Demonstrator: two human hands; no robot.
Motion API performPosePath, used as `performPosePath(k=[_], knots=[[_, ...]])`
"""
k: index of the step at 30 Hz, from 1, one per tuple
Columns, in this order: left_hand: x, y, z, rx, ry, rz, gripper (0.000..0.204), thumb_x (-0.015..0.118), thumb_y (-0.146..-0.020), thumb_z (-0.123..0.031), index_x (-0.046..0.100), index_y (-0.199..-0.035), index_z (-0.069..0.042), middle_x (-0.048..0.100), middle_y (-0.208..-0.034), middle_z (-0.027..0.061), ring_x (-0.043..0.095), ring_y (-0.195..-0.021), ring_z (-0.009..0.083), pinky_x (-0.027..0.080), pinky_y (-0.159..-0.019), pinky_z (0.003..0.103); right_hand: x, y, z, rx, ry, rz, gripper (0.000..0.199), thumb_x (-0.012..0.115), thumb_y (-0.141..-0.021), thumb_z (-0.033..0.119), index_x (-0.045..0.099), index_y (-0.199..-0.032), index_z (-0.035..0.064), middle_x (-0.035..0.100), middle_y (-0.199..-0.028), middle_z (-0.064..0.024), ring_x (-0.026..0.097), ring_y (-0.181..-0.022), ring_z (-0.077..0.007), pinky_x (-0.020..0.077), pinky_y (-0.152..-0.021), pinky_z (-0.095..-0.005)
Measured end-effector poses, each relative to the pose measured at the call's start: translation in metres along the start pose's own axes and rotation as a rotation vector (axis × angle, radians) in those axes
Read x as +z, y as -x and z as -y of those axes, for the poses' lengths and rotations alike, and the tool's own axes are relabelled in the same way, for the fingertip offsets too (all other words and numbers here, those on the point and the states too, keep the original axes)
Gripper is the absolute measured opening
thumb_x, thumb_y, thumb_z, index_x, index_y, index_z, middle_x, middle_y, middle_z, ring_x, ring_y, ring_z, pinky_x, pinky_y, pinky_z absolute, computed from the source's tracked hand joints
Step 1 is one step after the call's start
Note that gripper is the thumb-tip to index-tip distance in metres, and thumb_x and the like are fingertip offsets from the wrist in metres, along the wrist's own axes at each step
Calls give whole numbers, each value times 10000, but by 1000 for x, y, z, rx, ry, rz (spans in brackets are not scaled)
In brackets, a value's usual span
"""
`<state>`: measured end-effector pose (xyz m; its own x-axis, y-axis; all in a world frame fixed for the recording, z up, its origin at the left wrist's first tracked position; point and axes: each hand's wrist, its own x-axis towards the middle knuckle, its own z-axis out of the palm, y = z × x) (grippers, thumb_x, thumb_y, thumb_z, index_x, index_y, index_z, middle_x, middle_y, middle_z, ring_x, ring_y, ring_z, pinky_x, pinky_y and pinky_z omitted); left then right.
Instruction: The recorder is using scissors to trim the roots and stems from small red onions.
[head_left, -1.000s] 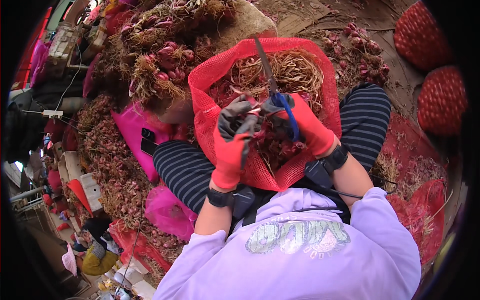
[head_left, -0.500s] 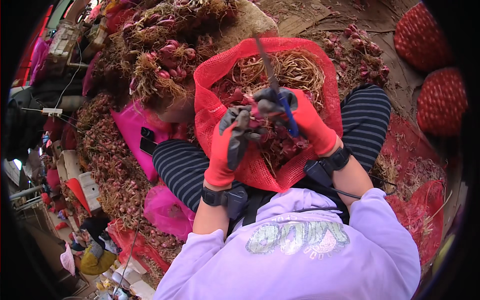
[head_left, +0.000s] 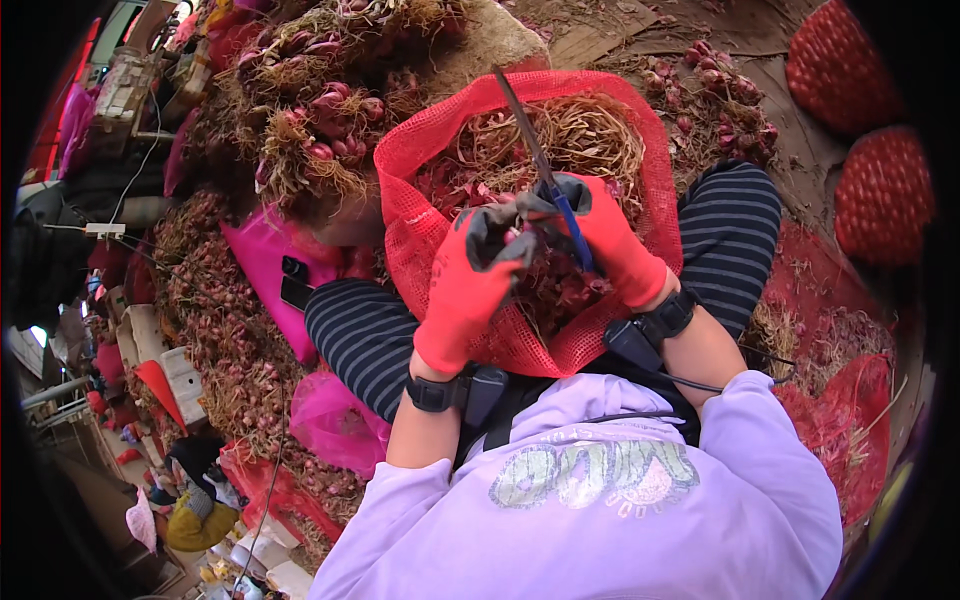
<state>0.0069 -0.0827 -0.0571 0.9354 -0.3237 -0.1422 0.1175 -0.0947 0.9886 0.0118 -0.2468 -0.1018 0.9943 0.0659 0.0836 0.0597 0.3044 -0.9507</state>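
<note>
My left hand (head_left: 478, 265), in a red glove with dark grey palm and fingertips, is closed round a small reddish-purple shallot (head_left: 513, 236), which the fingers partly hide. Meeting it fingertip to fingertip, my right hand (head_left: 590, 225) wears a matching glove and grips a blue-handled blade (head_left: 527, 125). The long dark blade points up and away; whether it is a knife or closed scissors I cannot tell. Both hands are over an open red mesh sack (head_left: 400, 195) between my legs. Inside it lie dry stalks (head_left: 595, 140) and reddish skins (head_left: 565, 290).
Bunched shallots with roots (head_left: 325, 125) are heaped at the far left, with more shallots (head_left: 220, 310) spread along the left. A phone (head_left: 295, 285) rests on pink plastic (head_left: 265, 250). Full red mesh sacks (head_left: 885, 195) stand at right. Loose shallots (head_left: 720, 80) lie beyond the sack.
My left hand has turned, its back now facing up, and moved closer to the right. The blade has tilted a little further left. The sack's left rim has shifted slightly left.
</note>
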Motion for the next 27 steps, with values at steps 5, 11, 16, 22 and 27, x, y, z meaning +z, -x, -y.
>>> performPosePath(k=[5, 11, 16, 22, 27], knots=[[-22, -15, 6, -98, 389, 101, 223, 476, -800, -1, 522, -1017, -5, 555, -862, 32, 544, -724, 108, 467, -711, 242, -2, 2, 16, 201, -191, 51, 230, 664, -808, 188, 634, -958, 17, 622, -754, -13, 534, -604, -37, 403, -497, -181], [-4, -9, -5, 331, 254, -276, 326, 532, -809, -34, 504, -1131, 6, 532, -940, 71, 540, -853, 154, 468, -734, 276, -2, 5, 25, 309, -324, -66, 196, 633, -822, 167, 638, -954, 21, 621, -718, -3, 549, -593, -44, 424, -489, -187], [-8, -3, -16, 444, -874, 28, 385, 729, -589, -135, 594, -946, -85, 517, -1066, 102, 464, -1008, 337, 373, -845, 438, -5, 5, 11, 230, -171, -85, 191, 624, -833, 180, 644, -952, 32, 629, -708, -12, 553, -553, -55, 439, -466, -191], [5, 6, -2, 593, -937, -116, 334, 709, -572, -106, 601, -888, -114, 528, -1015, 51, 476, -992, 298, 370, -808, 433, -3, 5, 13, 337, -264, -135, 281, 617, -823, 213, 615, -1001, -4, 636, -770, -49, 559, -573, -76, 446, -493, -204], [1, 8, 12, 315, -480, 21, 275, 649, -652, -27, 595, -913, -91, 552, -916, 78, 545, -861, 233, 432, -715, 333, -4, 3, 24, 300, -475, -205, 254, 613, -834, 218, 607, -971, 4, 627, -753, -42, 556, -566, -80, 437, -496, -199]])
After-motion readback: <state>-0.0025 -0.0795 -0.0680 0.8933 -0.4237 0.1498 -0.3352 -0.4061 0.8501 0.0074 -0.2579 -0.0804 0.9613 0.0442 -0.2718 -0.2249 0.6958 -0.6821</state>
